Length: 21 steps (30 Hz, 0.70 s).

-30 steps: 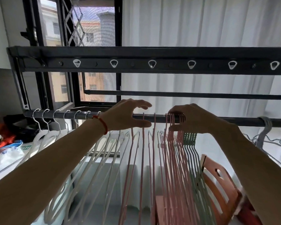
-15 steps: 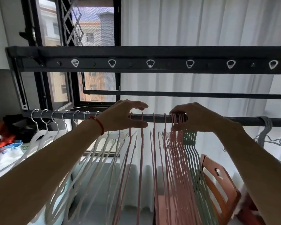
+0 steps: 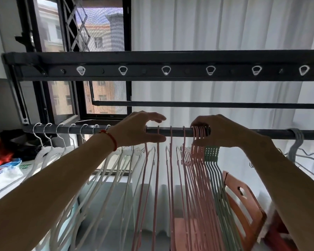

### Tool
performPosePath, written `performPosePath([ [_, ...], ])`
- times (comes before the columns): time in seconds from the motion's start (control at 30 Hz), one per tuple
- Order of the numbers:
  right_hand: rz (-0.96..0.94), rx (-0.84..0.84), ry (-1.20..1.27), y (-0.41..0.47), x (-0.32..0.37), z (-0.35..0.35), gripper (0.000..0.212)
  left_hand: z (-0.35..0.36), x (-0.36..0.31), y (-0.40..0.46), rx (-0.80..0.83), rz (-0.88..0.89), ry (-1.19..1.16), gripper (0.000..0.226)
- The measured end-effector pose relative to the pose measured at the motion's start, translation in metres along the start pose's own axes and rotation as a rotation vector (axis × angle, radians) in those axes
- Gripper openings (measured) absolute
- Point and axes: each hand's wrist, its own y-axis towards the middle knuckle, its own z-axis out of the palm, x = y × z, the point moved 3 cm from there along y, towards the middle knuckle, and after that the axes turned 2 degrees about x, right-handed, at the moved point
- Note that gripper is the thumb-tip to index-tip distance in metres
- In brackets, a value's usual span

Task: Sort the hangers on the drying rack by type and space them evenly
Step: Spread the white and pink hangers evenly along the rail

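Both hands work at the rail (image 3: pixel 178 132). The right hand (image 3: pixel 223 131) grips the bunched pink hangers (image 3: pixel 199 132), holding them back, while the left hand (image 3: pixel 138 131), fingers loosely spread, spaces 4 singles (image 3: pixel 171 140) beside the white hangers (image 3: pixel 49 149).
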Motion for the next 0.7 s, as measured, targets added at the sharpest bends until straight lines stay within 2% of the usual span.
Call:
performPosePath([
  [0.47, 0.02, -0.006, 0.035, -0.007, -0.006, -0.003, 0.043, 0.006, -0.014, 0.014, -0.002, 0.018, -0.016, 0.083],
  [0.57, 0.025, -0.006, 0.042, -0.006, -0.006, -0.003, 0.045, 0.007, -0.023, 0.018, -0.015, 0.026, 0.002, 0.078],
  [0.7, 0.012, -0.01, 0.038, -0.007, -0.005, -0.004, 0.044, 0.018, -0.039, 0.032, -0.066, 0.066, 0.08, 0.06],
])
